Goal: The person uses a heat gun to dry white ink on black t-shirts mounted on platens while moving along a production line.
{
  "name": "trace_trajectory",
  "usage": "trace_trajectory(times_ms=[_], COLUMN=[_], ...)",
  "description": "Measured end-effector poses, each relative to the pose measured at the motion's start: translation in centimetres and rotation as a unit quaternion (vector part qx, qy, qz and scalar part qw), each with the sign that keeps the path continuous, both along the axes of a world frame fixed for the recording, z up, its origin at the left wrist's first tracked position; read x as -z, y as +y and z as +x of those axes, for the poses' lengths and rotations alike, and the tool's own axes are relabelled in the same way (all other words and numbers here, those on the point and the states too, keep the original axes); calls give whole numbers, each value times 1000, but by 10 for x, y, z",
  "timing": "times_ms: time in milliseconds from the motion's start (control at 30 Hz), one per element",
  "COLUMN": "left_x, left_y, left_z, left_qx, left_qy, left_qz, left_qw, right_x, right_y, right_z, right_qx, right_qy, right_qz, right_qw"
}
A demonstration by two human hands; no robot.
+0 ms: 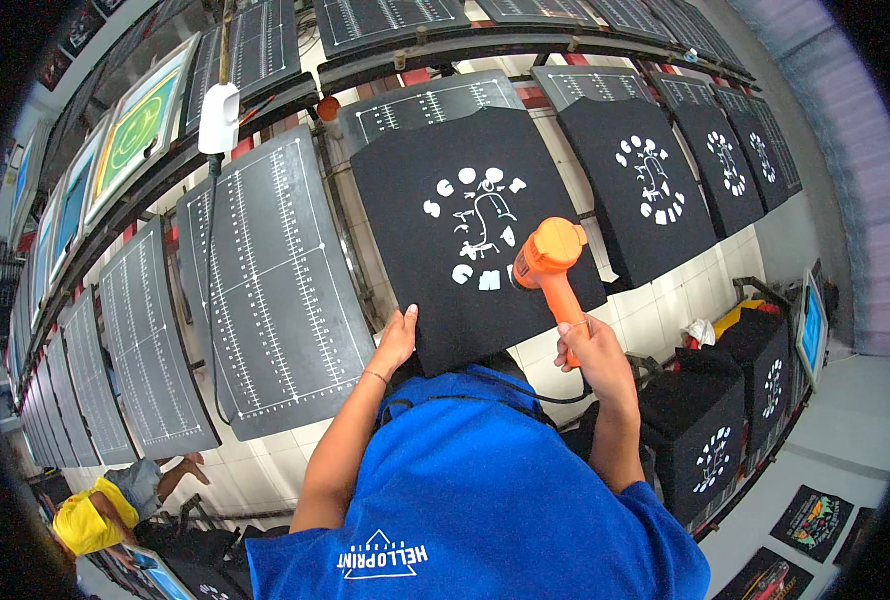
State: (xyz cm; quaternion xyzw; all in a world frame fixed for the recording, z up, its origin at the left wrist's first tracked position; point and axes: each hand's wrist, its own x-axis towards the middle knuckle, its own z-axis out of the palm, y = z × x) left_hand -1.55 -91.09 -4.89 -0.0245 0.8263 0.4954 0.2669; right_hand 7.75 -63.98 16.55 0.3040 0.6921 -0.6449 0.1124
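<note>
My right hand point(599, 358) is wrapped round the handle of an orange heat gun point(553, 258). Its nozzle end is over the lower right of a white print on a black T-shirt point(395, 215). The shirt lies spread on a dark printing board point(420, 108) marked with white rulers, whose top end shows beyond the cloth. My left hand point(401, 335) rests at the shirt's near left edge, thumb and fingers at the cloth; whether they pinch it is hidden. A dark cord runs from the heat gun's handle past my body.
More black printed shirts point(633, 185) lie on boards to the right. Bare ruled boards point(270, 285) line the left. A white socket point(219, 118) hangs with a black cable. Framed screens point(137, 130) stand far left. A person in a yellow shirt point(95, 518) is at the lower left.
</note>
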Motion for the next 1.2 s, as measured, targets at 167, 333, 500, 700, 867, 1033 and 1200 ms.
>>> trace_trajectory(times_ms=[167,333,500,700,867,1033,1200], left_x=[-15,-21,5,5,-6,1,-5], left_y=[-3,-2,-4,-3,-5,-6,-3], left_z=[-5,-2,3,2,-3,-2,-1], left_qx=[36,16,6,-4,23,22,7], left_qy=[-77,-51,18,17,-50,-52,-34], left_qz=[14,29,6,32,21,6,19], left_qw=[996,998,1000,999,998,998,999], right_x=[9,4,6,4,-1,-6,-2], right_y=[-11,-12,-15,-22,-28,-32,-28], right_z=[-1,-13,-22,-24,-20,-19,-17], right_qx=[16,-26,-58,-75,-93,-89,-81], right_qy=[33,17,6,-3,-22,-34,-17], right_qz=[-11,-66,-58,-39,-26,-18,1], right_qw=[999,997,997,996,995,995,997])
